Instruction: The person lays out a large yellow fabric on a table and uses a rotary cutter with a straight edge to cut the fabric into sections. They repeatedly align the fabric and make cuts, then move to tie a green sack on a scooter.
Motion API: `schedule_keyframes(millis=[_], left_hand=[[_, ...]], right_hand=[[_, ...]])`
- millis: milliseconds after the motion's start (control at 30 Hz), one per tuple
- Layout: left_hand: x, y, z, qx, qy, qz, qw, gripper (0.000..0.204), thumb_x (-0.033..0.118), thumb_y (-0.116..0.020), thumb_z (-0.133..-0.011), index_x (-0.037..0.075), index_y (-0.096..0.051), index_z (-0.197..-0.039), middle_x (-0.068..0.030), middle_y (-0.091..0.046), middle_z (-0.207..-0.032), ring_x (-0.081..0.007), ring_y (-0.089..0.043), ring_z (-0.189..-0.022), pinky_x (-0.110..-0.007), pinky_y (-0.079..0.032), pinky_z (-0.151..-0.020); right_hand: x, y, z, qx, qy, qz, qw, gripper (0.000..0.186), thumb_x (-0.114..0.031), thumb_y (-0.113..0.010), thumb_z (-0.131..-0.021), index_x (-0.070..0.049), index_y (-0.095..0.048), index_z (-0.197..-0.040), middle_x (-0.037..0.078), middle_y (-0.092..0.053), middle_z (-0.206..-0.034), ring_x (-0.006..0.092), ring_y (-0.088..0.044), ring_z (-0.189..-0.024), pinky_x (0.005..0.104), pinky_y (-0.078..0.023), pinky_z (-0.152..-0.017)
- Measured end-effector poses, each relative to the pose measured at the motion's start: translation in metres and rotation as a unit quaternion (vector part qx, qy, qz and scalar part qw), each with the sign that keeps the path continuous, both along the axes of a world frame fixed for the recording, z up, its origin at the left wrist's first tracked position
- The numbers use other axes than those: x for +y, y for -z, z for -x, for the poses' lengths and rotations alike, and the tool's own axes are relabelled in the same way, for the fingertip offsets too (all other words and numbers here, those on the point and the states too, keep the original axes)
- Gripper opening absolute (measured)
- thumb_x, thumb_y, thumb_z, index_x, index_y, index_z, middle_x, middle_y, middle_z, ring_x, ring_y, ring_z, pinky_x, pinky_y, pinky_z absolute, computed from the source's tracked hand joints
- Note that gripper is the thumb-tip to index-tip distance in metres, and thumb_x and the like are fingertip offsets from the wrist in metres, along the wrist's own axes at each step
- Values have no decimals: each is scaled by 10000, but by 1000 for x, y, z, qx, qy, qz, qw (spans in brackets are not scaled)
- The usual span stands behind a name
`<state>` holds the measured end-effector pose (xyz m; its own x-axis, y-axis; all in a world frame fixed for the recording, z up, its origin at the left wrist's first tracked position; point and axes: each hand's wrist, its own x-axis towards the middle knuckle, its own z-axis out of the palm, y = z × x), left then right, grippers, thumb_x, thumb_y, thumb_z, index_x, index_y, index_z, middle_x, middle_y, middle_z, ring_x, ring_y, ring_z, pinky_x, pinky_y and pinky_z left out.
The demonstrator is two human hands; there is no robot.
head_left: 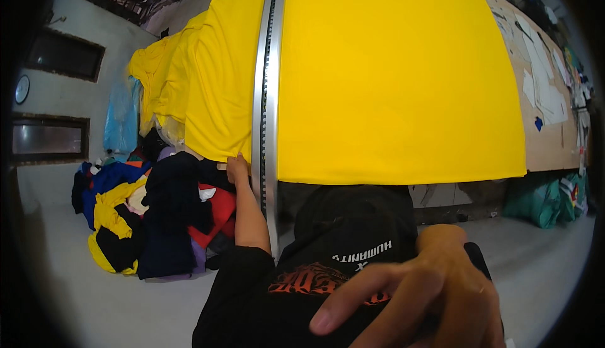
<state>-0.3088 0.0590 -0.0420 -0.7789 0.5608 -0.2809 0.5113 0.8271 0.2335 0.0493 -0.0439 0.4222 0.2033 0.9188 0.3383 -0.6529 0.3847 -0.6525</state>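
Note:
Bright yellow fabric (397, 77) lies smooth over the table, its near edge hanging just in front of my body. A long metal rail (270, 89) with a dark slotted groove runs across it from far to near. Left of the rail, the yellow fabric (208, 89) is loose and wrinkled. At its near corner beside the rail, my left hand (237, 168) is closed, fingers pinching the fabric's edge. My right hand (435, 291) is raised close to the camera, away from the fabric. Its fingers are apart and hold nothing visible; some fingertips run out of the picture.
A heap of mixed dark, yellow and red cloth (167, 215) sits on the floor at left. Paper pattern pieces (545, 89) lie on the brown tabletop (548, 149) at right. Green bags (535, 200) stand beneath it. A blue plastic bag (121, 118) hangs at far left.

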Motion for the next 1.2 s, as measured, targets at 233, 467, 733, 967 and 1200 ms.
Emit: schedule_keyframes(millis=[233,467,733,967,1200], left_hand=[[8,24,44,-256,-39,-176,950,362,303,-576,-985,-24,-653,-1120,-139,-706,-1112,-272,-660,-1034,-376,-492,-899],[45,-108,-37,-464,-8,-446,765,364,243,-588,-1021,-40,-625,-1246,-82,-677,-1182,-196,-620,-1121,-317,-459,-987],[53,-246,-205,-485,161,-533,675,303,202,-557,-1051,-31,-620,-1234,-69,-682,-1131,-136,-651,-996,-270,-499,-892],[-29,-288,-387,-499,383,-357,690,224,148,-627,-1009,63,-545,-819,44,-444,-611,-75,-442,-528,-292,-367,-499],[-57,-280,-611,-506,614,-265,545,328,312,-603,-1012,25,-603,-852,-146,-594,-738,-335,-600,-681,-424,-465,-640]], right_hand=[[-7,0,-17,65,23,43,997,133,-174,-635,-992,-88,-613,-1090,98,-673,-1041,251,-664,-929,367,-535,-845],[-21,3,-47,78,51,51,994,83,-178,-643,-994,-106,-625,-959,99,-675,-1059,240,-664,-939,353,-546,-818],[29,65,-142,48,3,-137,989,121,-93,-565,-1010,-41,-519,-1109,197,-648,-1005,359,-663,-1000,482,-543,-866],[30,204,-292,-283,-184,233,912,297,-273,-479,-1094,-15,-565,-1213,163,-684,-1083,239,-654,-1034,396,-501,-941],[12,173,-402,-205,45,328,921,406,-335,-489,-1100,25,-578,-1264,118,-674,-1159,201,-671,-978,344,-533,-814]])
